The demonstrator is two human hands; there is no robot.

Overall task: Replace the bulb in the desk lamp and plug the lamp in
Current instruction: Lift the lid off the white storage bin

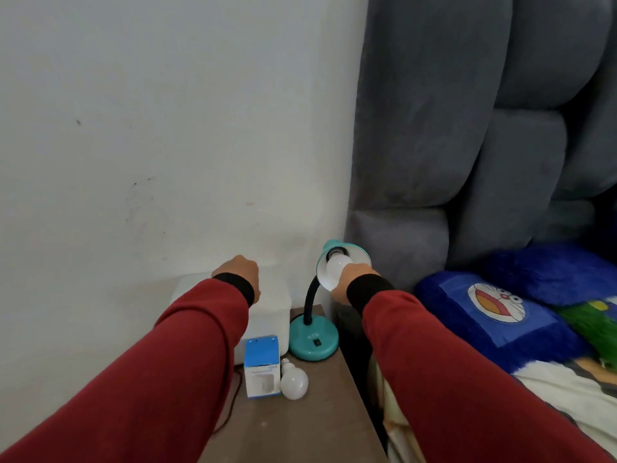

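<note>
Right hand (354,279) grips bulb (337,266) in lamp (314,339) shade. Left hand (242,270) fisted, empty. Spare bulb (293,382), box (261,369) on surface (300,426).

Brown nightstand (300,426) carries teal lamp (313,340), loose bulb (293,382), bulb box (261,369), white container (270,315).

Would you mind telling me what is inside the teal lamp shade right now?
A white bulb sits in the lamp shade, its base meeting the dark socket. The right hand grips the bulb's lower part, hiding it; whether it is fully screwed in cannot be seen.
</note>
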